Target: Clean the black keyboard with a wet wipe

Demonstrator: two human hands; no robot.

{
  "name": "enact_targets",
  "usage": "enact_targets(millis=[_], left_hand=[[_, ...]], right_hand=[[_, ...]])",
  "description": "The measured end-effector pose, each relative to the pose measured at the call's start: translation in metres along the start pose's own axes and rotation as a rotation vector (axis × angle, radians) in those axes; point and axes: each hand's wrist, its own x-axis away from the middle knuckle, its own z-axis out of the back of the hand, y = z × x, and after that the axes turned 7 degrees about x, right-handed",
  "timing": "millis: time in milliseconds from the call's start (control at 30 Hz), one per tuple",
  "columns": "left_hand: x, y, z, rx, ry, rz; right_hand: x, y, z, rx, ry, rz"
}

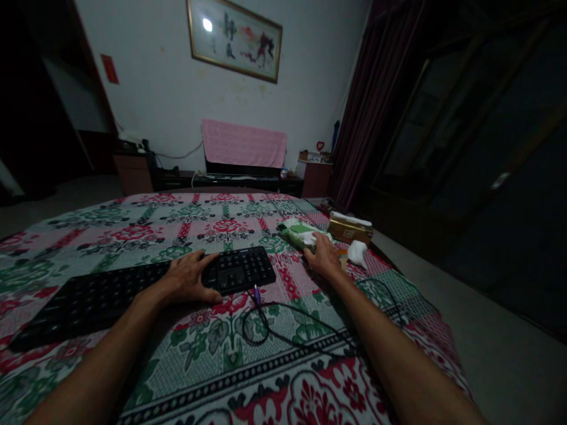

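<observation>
A black keyboard [133,292] lies across a bed covered by a floral quilt [230,366]. My left hand [190,277] rests flat on the keyboard beside its number pad, fingers spread. My right hand [322,255] reaches to a green-and-white pack of wipes [297,231], its fingertips pinching a white tissue [308,238] at the pack's opening. The keyboard's black cable [283,330] loops over the quilt between my forearms, ending in a purple plug [256,292].
A crumpled white tissue [357,252] and a brown box [349,229] lie at the bed's right edge. Beyond the bed stand a low cabinet holding a TV draped in a pink cloth [243,143] and a framed picture [234,36]. Dark curtains hang at right.
</observation>
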Motion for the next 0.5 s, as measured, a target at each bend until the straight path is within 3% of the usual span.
enact_targets(millis=[200, 367, 500], left_hand=[[-0.004, 0.001, -0.004, -0.007, 0.033, -0.031], [-0.010, 0.007, -0.008, -0.002, 0.037, -0.061], [-0.010, 0.006, -0.010, 0.006, 0.053, -0.072]], right_hand=[[-0.003, 0.009, 0.011, -0.045, 0.039, -0.133], [-0.012, 0.017, 0.014, -0.012, -0.010, -0.126], [-0.030, 0.036, 0.012, 0.033, 0.010, -0.162]])
